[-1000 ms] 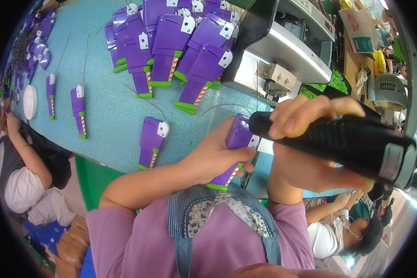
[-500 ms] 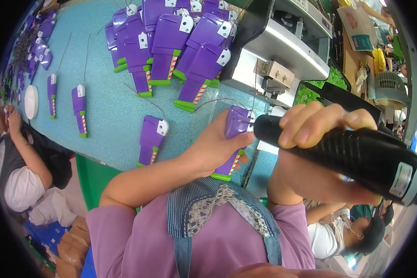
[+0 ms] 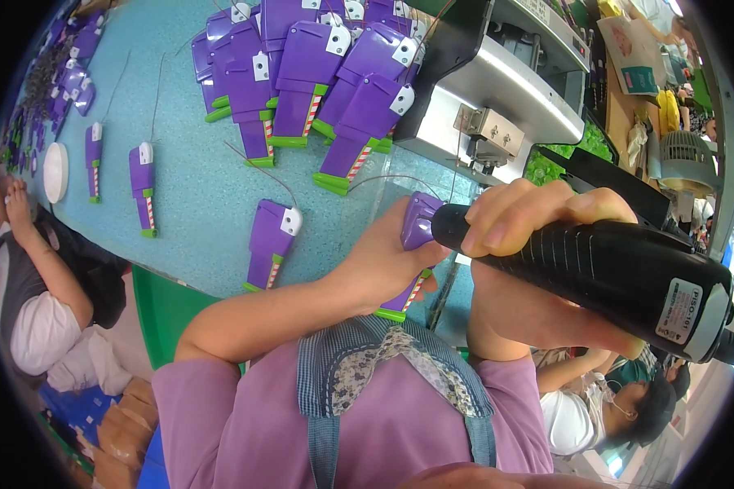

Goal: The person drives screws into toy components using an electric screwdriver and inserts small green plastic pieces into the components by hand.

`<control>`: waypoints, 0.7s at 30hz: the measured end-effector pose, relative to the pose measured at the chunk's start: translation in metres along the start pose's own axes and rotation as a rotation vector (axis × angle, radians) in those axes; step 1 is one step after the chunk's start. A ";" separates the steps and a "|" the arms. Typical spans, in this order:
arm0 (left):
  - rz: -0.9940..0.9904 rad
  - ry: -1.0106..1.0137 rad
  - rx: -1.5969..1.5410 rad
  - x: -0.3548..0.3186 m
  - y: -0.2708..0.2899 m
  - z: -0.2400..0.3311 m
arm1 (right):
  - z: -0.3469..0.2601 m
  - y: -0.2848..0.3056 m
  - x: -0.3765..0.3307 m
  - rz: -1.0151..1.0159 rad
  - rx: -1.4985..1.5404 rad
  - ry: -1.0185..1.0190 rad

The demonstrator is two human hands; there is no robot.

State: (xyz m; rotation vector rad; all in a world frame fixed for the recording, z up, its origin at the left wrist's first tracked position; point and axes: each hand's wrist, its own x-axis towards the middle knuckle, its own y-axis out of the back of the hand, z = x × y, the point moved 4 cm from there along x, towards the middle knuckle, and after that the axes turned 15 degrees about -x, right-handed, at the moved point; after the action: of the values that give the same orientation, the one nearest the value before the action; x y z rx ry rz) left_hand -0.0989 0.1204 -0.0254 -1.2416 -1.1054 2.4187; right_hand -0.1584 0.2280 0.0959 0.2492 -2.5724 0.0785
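Note:
My left hand (image 3: 383, 261) grips a purple plastic toy part (image 3: 414, 232) with a green end and a red-and-white striped band. My right hand (image 3: 530, 236) is wrapped around a thick black electric screwdriver (image 3: 620, 273), and its tip meets the top of the held purple part. Another purple part (image 3: 269, 243) with a white tab and a thin wire lies on the turquoise table (image 3: 187, 212), just left of my left hand.
A pile of several purple parts (image 3: 318, 73) lies at the table's far side, with two single ones (image 3: 143, 187) at left beside a white disc (image 3: 55, 171). A grey metal machine (image 3: 497, 90) stands right of the pile. Other people sit at left (image 3: 41, 285) and lower right (image 3: 595, 399).
The screwdriver and my right hand have shifted slightly down and left, with the tip closing onto the purple part. My left hand keeps holding the part in nearly the same place.

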 end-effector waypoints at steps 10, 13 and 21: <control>-0.076 -0.354 0.451 -0.036 0.010 0.060 | 0.021 0.027 0.017 0.064 0.157 0.035; 0.149 -0.743 0.684 -0.042 0.005 0.119 | 0.018 0.022 0.002 0.120 0.099 0.005; 0.577 -1.421 1.350 -0.035 0.020 0.169 | 0.005 0.014 -0.024 0.252 0.077 -0.160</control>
State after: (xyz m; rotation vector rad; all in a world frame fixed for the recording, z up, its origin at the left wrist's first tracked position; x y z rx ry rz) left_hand -0.2034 0.0005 0.0442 0.8036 1.0519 3.1315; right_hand -0.1434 0.2450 0.0784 -0.0435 -2.7517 0.2611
